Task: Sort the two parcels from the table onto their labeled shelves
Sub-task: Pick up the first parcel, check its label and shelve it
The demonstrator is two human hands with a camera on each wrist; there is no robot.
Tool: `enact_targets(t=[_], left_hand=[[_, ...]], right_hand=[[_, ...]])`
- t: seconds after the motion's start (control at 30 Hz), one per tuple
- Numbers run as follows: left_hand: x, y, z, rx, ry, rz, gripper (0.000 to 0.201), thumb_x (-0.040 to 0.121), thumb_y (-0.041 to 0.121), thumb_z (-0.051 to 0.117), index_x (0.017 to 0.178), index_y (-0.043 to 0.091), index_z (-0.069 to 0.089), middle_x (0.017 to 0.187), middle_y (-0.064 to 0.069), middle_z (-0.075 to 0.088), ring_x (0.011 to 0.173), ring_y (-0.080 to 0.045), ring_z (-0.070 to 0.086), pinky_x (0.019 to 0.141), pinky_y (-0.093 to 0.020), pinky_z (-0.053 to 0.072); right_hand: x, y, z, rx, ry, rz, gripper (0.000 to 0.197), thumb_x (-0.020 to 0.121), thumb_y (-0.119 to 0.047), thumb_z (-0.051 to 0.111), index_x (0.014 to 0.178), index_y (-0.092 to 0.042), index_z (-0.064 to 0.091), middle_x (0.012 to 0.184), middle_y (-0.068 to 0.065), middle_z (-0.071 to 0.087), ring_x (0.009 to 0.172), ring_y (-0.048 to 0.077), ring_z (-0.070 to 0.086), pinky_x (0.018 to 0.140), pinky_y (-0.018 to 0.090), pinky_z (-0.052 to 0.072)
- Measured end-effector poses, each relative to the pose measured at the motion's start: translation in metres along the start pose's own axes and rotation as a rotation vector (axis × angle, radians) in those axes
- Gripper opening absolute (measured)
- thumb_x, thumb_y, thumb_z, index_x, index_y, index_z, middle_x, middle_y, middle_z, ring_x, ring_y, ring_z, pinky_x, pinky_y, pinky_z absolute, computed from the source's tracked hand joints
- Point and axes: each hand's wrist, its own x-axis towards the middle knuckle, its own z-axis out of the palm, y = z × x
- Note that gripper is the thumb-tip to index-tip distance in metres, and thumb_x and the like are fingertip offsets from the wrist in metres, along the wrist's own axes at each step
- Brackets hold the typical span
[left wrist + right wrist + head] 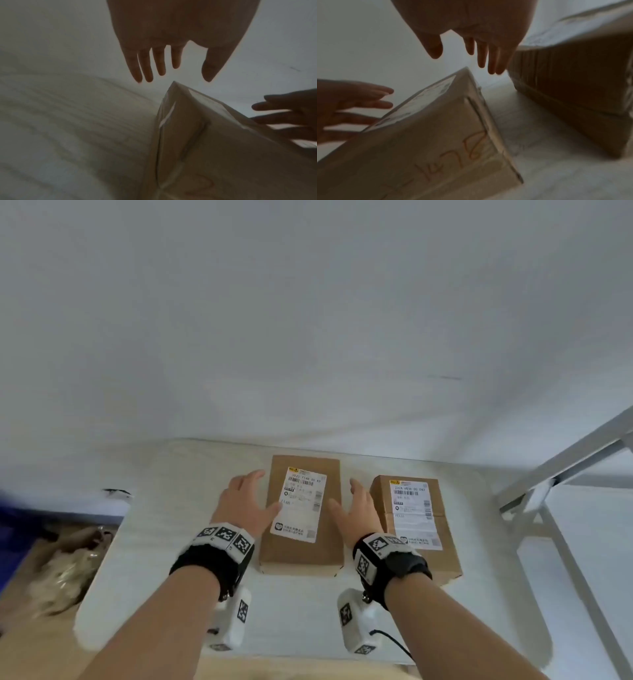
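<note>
Two brown cardboard parcels with white shipping labels lie flat on the white table. The left parcel is the longer one; the right parcel lies close beside it. My left hand hovers at the left parcel's left edge, fingers straight, thumb over the label's edge. My right hand is spread in the gap between the two parcels. In the left wrist view my left hand is open above the left parcel. In the right wrist view my right hand is open above that parcel, which bears orange handwriting; the right parcel stands beside it.
A grey metal shelf frame with a white shelf board stands at the right of the table. Left of the table, lower down, lies an open box with crumpled packing material. A plain white wall runs behind the table.
</note>
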Motion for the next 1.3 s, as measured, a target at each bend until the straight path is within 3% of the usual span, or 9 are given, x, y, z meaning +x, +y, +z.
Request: enact_targets(t=[0.13, 0.27, 0.43, 0.63, 0.87, 1.03, 1.3], left_hand=[[0.004, -0.006, 0.017, -0.211, -0.109, -0.08, 0.067, 0.078, 0.03, 0.066, 0.137, 0.029, 0.034, 0.132, -0.01, 0.046, 0.109, -0.029, 0.056, 0.094, -0.047, 0.046], [0.007, -0.01, 0.025, -0.336, -0.136, -0.096, 0.067, 0.079, 0.023, 0.066, 0.136, 0.033, 0.033, 0.126, -0.007, 0.054, 0.113, -0.023, 0.054, 0.094, -0.049, 0.046], [0.007, -0.01, 0.024, -0.361, -0.148, -0.086, 0.067, 0.08, 0.022, 0.066, 0.137, 0.032, 0.032, 0.13, -0.004, 0.053, 0.117, -0.021, 0.052, 0.096, -0.05, 0.044], [0.006, 0.004, 0.011, -0.382, -0.09, -0.037, 0.07, 0.078, 0.026, 0.066, 0.137, 0.038, 0.03, 0.125, -0.002, 0.055, 0.111, -0.022, 0.056, 0.089, -0.05, 0.049], [0.0, 0.038, -0.026, -0.412, -0.011, 0.068, 0.066, 0.081, 0.022, 0.065, 0.137, 0.035, 0.031, 0.122, -0.003, 0.057, 0.101, -0.024, 0.061, 0.085, -0.047, 0.053], [-0.013, 0.066, -0.056, -0.423, 0.054, 0.146, 0.064, 0.083, 0.024, 0.064, 0.136, 0.037, 0.031, 0.119, 0.001, 0.058, 0.082, -0.017, 0.066, 0.075, -0.039, 0.055], [-0.037, 0.117, -0.113, -0.43, 0.164, 0.302, 0.064, 0.08, 0.032, 0.064, 0.132, 0.047, 0.03, 0.122, 0.003, 0.056, 0.081, -0.015, 0.068, 0.075, -0.044, 0.056]], right_hand=[[0.011, 0.014, 0.015, 0.131, -0.046, 0.048, 0.066, 0.09, -0.026, 0.055, 0.146, -0.026, 0.02, 0.148, 0.006, 0.038, 0.127, 0.025, 0.047, 0.103, 0.045, 0.044], [0.017, 0.021, 0.024, 0.16, -0.061, 0.059, 0.065, 0.087, -0.02, 0.055, 0.143, -0.033, 0.023, 0.138, 0.004, 0.049, 0.115, 0.023, 0.057, 0.096, 0.046, 0.051], [0.016, 0.02, 0.022, 0.152, -0.06, 0.051, 0.065, 0.087, -0.017, 0.055, 0.143, -0.031, 0.024, 0.139, 0.004, 0.05, 0.116, 0.024, 0.057, 0.095, 0.047, 0.051], [0.012, 0.004, 0.004, 0.151, -0.024, 0.005, 0.063, 0.089, -0.015, 0.051, 0.144, -0.031, 0.024, 0.14, 0.004, 0.049, 0.115, 0.025, 0.058, 0.094, 0.046, 0.051], [-0.001, -0.028, -0.031, 0.211, 0.051, -0.106, 0.061, 0.089, -0.016, 0.052, 0.142, -0.033, 0.027, 0.14, 0.003, 0.049, 0.115, 0.023, 0.057, 0.094, 0.046, 0.051], [-0.018, -0.051, -0.059, 0.247, 0.112, -0.201, 0.058, 0.088, -0.018, 0.051, 0.139, -0.036, 0.029, 0.134, 0.002, 0.053, 0.11, 0.022, 0.058, 0.09, 0.045, 0.053], [-0.055, -0.092, -0.115, 0.318, 0.207, -0.365, 0.059, 0.089, -0.017, 0.051, 0.139, -0.037, 0.028, 0.134, 0.001, 0.05, 0.109, 0.024, 0.059, 0.093, 0.047, 0.052]])
